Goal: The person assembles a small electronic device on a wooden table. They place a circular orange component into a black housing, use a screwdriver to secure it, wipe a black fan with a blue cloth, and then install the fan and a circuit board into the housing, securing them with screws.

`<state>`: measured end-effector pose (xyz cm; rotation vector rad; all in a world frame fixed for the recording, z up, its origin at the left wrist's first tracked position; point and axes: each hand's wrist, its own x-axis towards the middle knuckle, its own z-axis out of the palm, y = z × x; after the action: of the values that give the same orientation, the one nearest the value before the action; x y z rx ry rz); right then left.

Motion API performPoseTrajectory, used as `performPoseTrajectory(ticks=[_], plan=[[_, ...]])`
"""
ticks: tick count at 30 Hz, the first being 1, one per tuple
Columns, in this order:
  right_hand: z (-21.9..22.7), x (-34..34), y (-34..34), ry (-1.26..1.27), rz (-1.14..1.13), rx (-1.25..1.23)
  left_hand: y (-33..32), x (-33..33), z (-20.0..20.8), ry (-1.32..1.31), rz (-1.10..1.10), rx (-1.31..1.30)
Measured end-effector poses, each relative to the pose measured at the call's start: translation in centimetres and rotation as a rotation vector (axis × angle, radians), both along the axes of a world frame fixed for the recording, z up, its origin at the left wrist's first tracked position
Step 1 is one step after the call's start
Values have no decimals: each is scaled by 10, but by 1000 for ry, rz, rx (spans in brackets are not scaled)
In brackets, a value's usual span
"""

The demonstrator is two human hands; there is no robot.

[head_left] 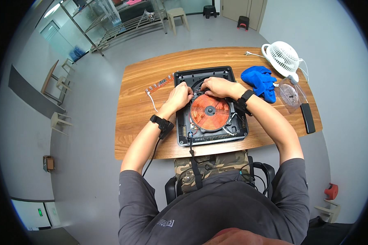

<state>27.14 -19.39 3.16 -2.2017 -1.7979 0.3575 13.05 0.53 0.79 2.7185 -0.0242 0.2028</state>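
Observation:
An opened induction cooker, its black housing (181, 136) facing up, lies on the table in front of me. A round copper coil (200, 112) sits inside it, over the middle and near part. My left hand (181, 96) is closed at the coil's far left edge, fingertips down in the housing. From the right, my right hand (218, 87) reaches over the coil's far edge with its fingers pinched together near dark parts. What either hand grips is too small or hidden to make out. A narrow orange circuit board (160, 84) with a white cable lies left of the housing.
On the wooden table (139, 118), a blue cloth (259, 81) lies to the right. Beyond it are a white fan-like appliance (283, 57), a clear plastic piece (291, 96) and a dark oblong object (308, 118). Black cables hang from both wristbands.

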Motion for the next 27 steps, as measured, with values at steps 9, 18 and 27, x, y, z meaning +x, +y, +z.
performPoseTrajectory(ticks=[9, 18, 27], plan=[[6, -6, -3, -44, -14, -32, 2, 2, 3, -23, 24, -58], [17, -13, -6, -104, 75, -69, -1, -12, 18, 66, 34, -91], [20, -16, -2, -118, 77, -163, -10, -25, 21, -24, 71, 6]])
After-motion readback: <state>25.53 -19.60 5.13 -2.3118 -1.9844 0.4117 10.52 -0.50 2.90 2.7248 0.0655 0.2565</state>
